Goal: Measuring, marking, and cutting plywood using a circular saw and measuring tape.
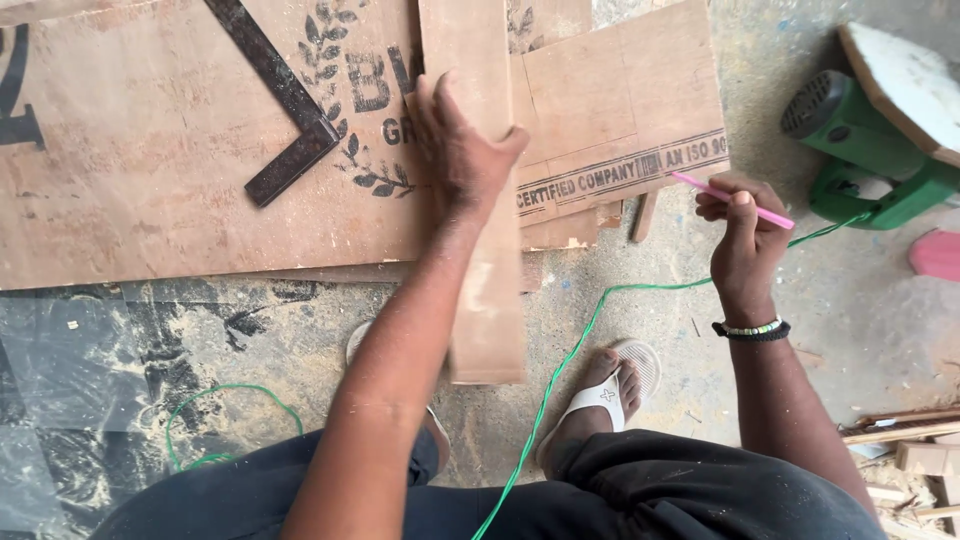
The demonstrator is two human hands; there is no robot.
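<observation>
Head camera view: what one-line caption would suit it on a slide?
Left hand presses a narrow plywood strip; right hand holds a pink pencil.

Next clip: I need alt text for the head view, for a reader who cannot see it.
Seen from above, a person's left hand presses a narrow plywood strip lying across a large plywood sheet on a dusty floor, while the right hand holds a pink pencil. A dark metal square rests on the sheet; a green power tool sits at right.
</observation>
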